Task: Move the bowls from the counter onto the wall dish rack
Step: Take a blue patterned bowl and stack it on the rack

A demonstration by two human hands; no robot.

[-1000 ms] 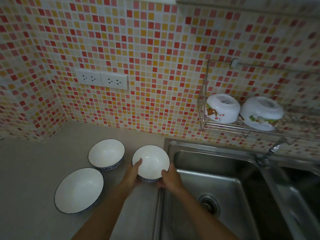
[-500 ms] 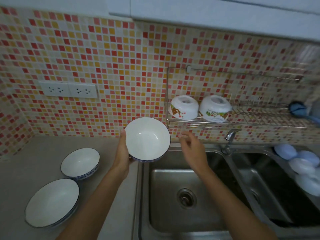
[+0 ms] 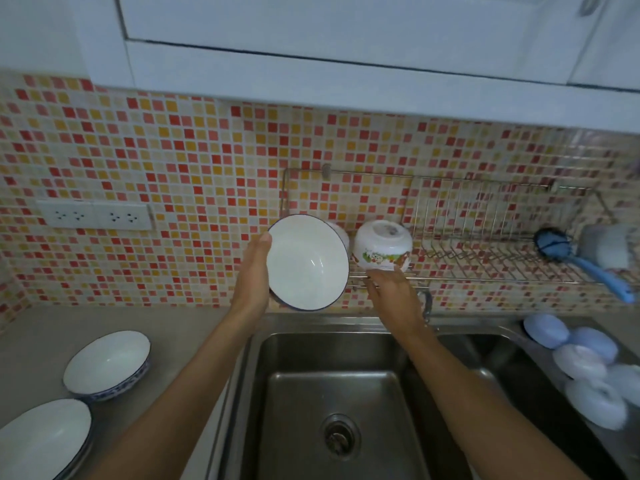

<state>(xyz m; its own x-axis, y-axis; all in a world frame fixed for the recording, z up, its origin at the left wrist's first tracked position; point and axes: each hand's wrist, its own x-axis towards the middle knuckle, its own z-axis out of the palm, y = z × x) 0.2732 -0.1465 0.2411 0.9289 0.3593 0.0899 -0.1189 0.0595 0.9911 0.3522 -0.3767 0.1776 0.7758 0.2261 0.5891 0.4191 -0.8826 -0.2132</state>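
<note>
My left hand (image 3: pixel 254 271) holds a white blue-rimmed bowl (image 3: pixel 307 262) tilted on edge, its inside facing me, in front of the left end of the wall dish rack (image 3: pixel 485 268). It hides most of an upside-down bowl on the rack behind it. My right hand (image 3: pixel 393 292) grips the lower rim of a second upside-down patterned bowl (image 3: pixel 382 245) on the rack. Two more white bowls rest on the counter at lower left: a small one (image 3: pixel 109 363) and a wide one (image 3: pixel 43 439).
A blue dish brush (image 3: pixel 581 259) and a sponge (image 3: pixel 606 244) lie at the rack's right end. A double steel sink (image 3: pixel 332 393) sits below, with a tap (image 3: pixel 426 301) behind my right hand. Several pale bowls (image 3: pixel 581 365) are stacked at the right. White cabinets hang overhead.
My left hand lifted the bowl from the counter up to the rack's left end. My right hand let go of it and reached to the patterned bowl on the rack.
</note>
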